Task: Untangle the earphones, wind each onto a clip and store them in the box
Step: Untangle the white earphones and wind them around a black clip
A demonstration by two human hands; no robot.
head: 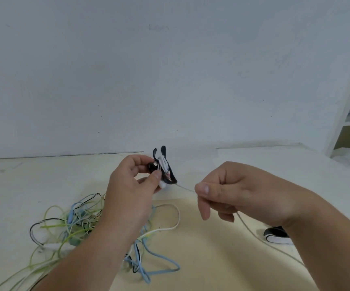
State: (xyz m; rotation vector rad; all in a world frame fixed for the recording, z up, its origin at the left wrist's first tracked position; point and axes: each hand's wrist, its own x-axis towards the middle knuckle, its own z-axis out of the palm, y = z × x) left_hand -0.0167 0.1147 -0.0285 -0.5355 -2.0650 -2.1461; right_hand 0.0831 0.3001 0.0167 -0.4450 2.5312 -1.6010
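Above the tangle [79, 223] on the table [212, 259], pinching the black clip [172, 177] with the left hand [130, 190], pinching its thin white cord [185, 189] taut with the right hand [237, 194]; likely handling light, limp and snag-prone, so gripping close to the clip.

White wall [170, 70] behind a cream table [201, 238], shelving [343, 114] at right.

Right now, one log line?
left hand: holds black clip | right hand: pinches white cord | stage: winding | tangled earphones: on table

left hand [130, 192], right hand [239, 192]: 2 | clip [164, 164]: 1 | cord [185, 188]: 1 | earphone tangle [81, 223]: 1
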